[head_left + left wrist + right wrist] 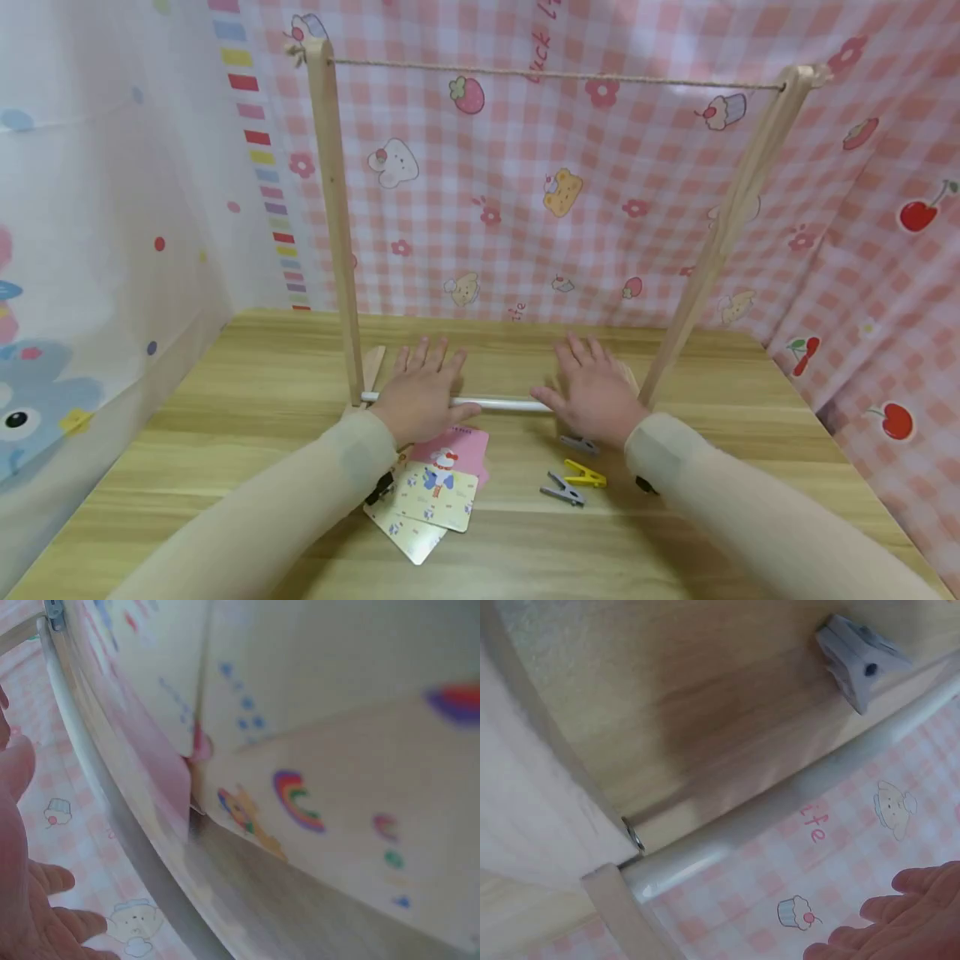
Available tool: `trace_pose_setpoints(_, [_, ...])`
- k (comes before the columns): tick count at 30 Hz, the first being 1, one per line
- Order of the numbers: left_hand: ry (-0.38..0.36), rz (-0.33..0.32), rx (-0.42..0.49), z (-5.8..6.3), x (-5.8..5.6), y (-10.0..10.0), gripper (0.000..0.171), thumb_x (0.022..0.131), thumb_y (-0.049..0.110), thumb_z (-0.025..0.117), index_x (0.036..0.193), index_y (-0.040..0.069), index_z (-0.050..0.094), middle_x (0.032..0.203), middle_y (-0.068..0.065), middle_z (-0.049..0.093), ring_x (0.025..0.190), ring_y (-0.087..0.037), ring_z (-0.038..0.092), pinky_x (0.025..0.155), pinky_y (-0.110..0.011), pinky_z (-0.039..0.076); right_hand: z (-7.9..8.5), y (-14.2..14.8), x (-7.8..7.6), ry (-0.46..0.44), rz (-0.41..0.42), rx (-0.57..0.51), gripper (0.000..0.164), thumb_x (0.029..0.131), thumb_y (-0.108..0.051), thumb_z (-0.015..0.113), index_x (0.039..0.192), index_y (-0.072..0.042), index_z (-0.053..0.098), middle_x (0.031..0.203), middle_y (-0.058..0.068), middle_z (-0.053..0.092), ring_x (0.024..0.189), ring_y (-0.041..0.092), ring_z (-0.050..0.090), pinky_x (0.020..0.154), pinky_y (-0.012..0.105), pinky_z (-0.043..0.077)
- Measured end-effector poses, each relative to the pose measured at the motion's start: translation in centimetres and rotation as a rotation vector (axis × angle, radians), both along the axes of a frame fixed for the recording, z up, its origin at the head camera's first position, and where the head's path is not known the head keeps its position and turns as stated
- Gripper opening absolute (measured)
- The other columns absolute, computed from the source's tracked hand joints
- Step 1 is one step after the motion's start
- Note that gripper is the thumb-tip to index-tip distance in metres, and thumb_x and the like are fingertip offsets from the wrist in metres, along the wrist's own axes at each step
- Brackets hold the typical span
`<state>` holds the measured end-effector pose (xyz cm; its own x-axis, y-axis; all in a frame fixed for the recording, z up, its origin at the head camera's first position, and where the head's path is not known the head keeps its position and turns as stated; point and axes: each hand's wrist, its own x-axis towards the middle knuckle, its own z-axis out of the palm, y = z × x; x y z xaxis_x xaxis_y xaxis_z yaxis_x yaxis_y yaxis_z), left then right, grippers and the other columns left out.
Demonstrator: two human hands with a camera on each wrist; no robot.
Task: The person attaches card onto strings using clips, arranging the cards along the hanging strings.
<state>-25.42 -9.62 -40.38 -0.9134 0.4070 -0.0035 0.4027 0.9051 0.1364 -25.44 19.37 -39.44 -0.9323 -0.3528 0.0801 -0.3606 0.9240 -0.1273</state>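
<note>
My left hand (pixel 423 404) is held palm down with straight, spread fingers, reaching over the left part of a white rod (pixel 502 405). Across the rod's right part extends my right hand (pixel 597 396), its fingers straight too. Both hold nothing; whether they touch the rod or table I cannot tell. Beneath the left wrist lie overlapping cards: a pink one (pixel 474 446) and patterned cream ones (pixel 450 504). Beside the right hand are clothespins: a yellow one (pixel 585 474), a grey one (pixel 564 492) and another grey one (pixel 862 660), partly covered by that hand in the head view.
A wooden frame stands on the table (pixel 262 400), with a left post (pixel 335 200) and a right post (pixel 723 233). Twine (pixel 555 75) runs between their tops. Behind hangs a pink checked cloth (pixel 510 167); at the left is a white printed cloth (pixel 112 208).
</note>
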Motion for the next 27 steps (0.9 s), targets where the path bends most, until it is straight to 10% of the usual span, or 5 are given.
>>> trace_pose_setpoints(10, [0.052,-0.158,0.058,0.8,1.4,-1.0,0.069,0.099,0.053,0.069,0.152,0.011,0.054,0.149,-0.01,0.061,0.137,-0.031,0.058,0.121,-0.051,0.042,2.1,1.2,0.9,0.0,0.037,-0.042,0.05,0.108,-0.029,0.059,0.148,0.001,0.056,0.153,0.023,0.056,0.143,0.043,0.052,0.12,0.058,0.042])
trace_pose_setpoints(27, [-0.13,-0.126,-0.001,0.6,3.1,-3.5,0.06,0.092,0.047,0.08,0.141,0.017,0.064,0.134,-0.004,0.067,0.122,-0.024,0.064,0.11,-0.046,0.052,1.7,2.8,2.9,-0.093,0.131,-0.031,0.013,0.098,-0.021,0.076,0.105,-0.01,0.077,0.101,0.004,0.078,0.086,0.014,0.07,0.078,0.04,0.061])
